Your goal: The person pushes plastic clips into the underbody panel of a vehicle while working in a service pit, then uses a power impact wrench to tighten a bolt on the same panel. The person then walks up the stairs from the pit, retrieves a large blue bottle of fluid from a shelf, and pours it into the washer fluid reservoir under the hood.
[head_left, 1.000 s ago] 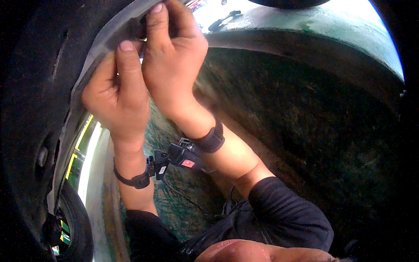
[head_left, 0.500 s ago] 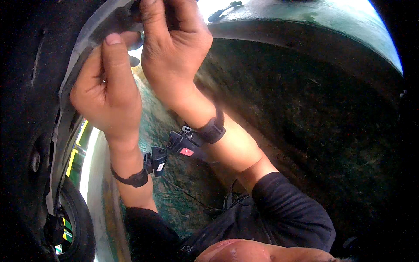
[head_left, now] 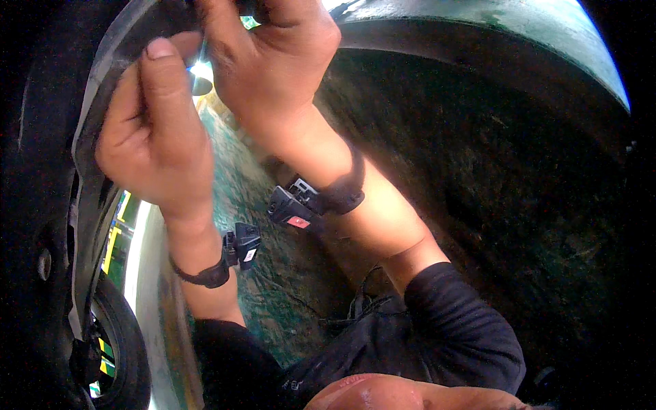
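Note:
Both my hands are raised to the top of the head view, close together under a dark panel. My left hand [head_left: 158, 130] is beside the panel's pale grey edge [head_left: 87, 113]. Its thumb points up and its fingers curl closed; what they hold is hidden. To its right, my right hand [head_left: 273, 65] is higher and bent inward, its fingers closed and partly cut off by the top of the picture. I cannot make out anything in its grasp. A small round dark piece [head_left: 202, 86] shows between the hands.
A black tyre [head_left: 130, 342] stands at the lower left. On the right rises a dark, stained wall [head_left: 465, 150] with a pale ledge [head_left: 478, 12] above it. Small strapped devices [head_left: 290, 206] sit on my wrists. Thin dark cables [head_left: 362, 304] hang near my body.
My left hand has shifted slightly left and up, still curled. My right hand has tilted and looks a little larger. The panel's edge has slid left in view, and the tool on the ledge has nearly left the picture.

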Available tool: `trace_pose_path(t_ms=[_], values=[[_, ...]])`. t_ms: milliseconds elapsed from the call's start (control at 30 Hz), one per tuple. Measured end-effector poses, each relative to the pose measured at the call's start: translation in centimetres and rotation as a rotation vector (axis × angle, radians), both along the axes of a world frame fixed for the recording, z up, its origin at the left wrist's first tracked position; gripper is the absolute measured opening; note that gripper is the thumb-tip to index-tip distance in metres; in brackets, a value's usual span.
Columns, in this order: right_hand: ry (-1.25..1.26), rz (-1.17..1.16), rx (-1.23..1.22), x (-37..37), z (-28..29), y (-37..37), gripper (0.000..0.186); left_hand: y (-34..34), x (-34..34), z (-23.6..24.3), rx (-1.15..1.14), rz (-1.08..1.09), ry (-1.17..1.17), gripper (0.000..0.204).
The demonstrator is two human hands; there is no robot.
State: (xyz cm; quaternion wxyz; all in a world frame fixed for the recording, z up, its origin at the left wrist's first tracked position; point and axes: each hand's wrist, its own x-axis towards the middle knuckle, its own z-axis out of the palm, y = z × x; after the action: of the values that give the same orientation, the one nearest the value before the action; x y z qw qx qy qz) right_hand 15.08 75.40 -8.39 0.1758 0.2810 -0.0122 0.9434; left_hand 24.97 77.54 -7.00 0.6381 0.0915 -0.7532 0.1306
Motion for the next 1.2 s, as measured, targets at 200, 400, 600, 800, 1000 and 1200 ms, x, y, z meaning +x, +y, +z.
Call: trace_pose_path(t_ms=[200,400,600,800,1000,1200], values=[[0.087,0.323,-0.002,0.1,-0.2,0.1,0.014,-1.9,-0.1,-1.3,-0.215,0.067,-0.129,0.028],[0.208,0.509,0.261,0.3,-1.6,3.5,0.015,-2.9,-0.3,-3.8,-0.123,-0.13,-0.038,0.038],[0.197,0.113,0.298,0.4,-2.7,3.1,0.016,-2.7,-2.5,-5.6,0.016,-0.338,0.164,0.039],[0.283,-0.169,0.359,0.3,-3.2,4.4,0.02,-1.4,-3.0,-4.9,0.281,-0.375,0.247,0.031],[0.408,-0.398,0.35,-1.1,-3.8,5.6,0.022,-1.4,-3.4,-4.2,0.749,-1.048,0.234,0.038],[0.392,-0.451,0.455,-1.2,-4.2,5.2,0.022,-1.3,-3.1,-4.0,0.769,-1.012,0.222,0.037]])
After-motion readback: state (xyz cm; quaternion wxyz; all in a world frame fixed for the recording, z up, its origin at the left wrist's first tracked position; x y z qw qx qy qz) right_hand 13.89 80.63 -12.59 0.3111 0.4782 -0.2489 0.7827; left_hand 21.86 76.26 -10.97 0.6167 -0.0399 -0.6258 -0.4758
